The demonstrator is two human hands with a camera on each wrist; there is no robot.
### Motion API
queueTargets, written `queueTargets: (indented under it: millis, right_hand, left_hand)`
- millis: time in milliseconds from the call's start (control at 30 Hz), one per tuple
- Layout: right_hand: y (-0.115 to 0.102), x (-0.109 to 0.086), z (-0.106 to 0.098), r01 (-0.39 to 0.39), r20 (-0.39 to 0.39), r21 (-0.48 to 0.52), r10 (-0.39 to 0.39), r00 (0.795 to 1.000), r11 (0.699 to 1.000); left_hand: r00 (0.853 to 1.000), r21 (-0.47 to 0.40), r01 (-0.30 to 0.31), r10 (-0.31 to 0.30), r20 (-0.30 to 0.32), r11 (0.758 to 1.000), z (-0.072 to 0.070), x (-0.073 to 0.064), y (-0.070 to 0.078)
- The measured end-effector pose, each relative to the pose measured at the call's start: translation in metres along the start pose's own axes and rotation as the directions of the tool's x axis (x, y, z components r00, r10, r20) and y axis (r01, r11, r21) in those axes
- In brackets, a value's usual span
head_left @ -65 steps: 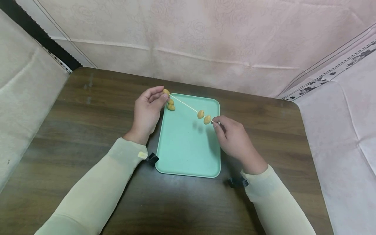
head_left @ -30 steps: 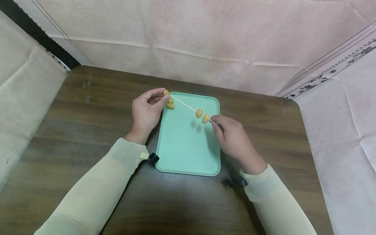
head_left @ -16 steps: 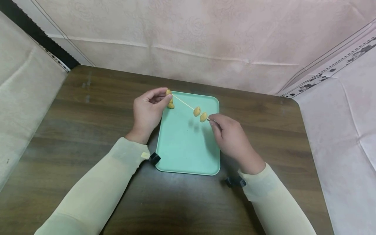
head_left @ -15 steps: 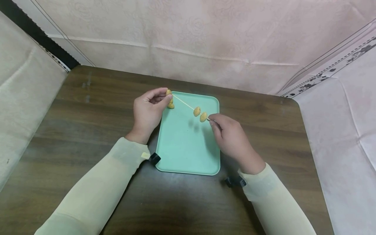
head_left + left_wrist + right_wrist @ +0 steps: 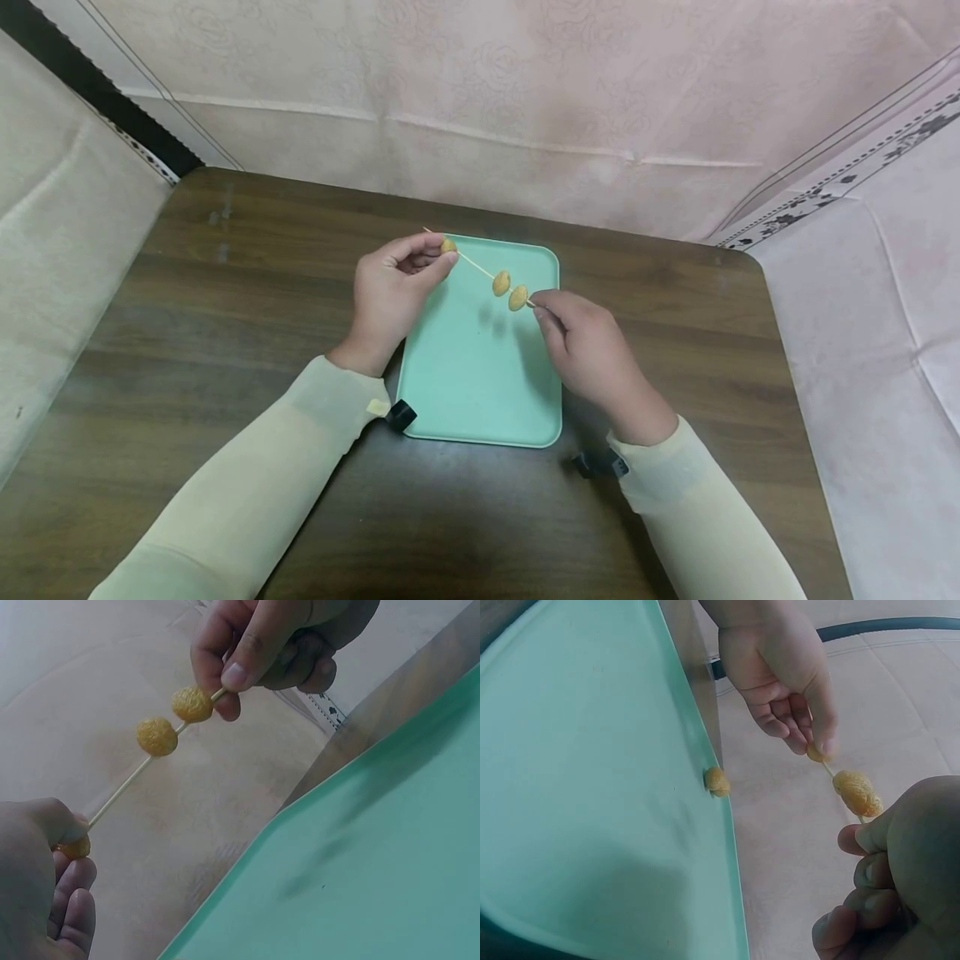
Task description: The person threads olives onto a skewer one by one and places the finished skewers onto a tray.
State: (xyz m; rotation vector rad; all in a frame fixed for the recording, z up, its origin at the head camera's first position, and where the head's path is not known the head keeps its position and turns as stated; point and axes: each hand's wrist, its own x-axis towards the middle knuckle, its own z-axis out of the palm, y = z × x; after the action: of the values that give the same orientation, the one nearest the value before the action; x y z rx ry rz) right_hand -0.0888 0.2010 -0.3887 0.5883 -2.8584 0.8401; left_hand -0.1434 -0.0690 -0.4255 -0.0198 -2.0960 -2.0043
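Observation:
Over the tray a thin wooden skewer slants between both hands. Two golden, wrinkled food balls, a left one and a right one, sit on it close to the right hand. My right hand pinches the skewer's near end between thumb and forefinger. At the other end, my left hand pinches a third ball that the skewer passes through, its tip showing beyond the fingers. In the right wrist view, loose golden food lies inside the tray's rim; the left hand hides that spot in the head view.
A mint-green rectangular tray rests on the dark wooden table. Pale patterned cloth hangs behind the table's far edge and along both sides. A black wrist camera overlaps the tray's near left corner.
My left hand has slid its ball rightward along the skewer, and the skewer's tip now shows beyond it. The right hand and its two balls shifted slightly left earlier. Loose balls became hidden.

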Motion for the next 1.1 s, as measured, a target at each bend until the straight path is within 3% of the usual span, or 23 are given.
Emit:
queueTargets:
  millis: [633, 1100]
  right_hand:
    - [0.000, 0.000, 0.000, 0.008, -0.012, 0.009, -0.008, 1.000, 1.000]
    - [-0.001, 0.000, 0.003, 0.000, -0.007, 0.008, 0.000, 1.000, 1.000]
  left_hand:
    - [0.997, 0.002, -0.030, 0.030, 0.073, 1.000, 0.012, -0.010, 0.005]
    - [0.989, 0.004, -0.104, 0.103, 0.102, 0.995, 0.018, -0.016, 0.005]
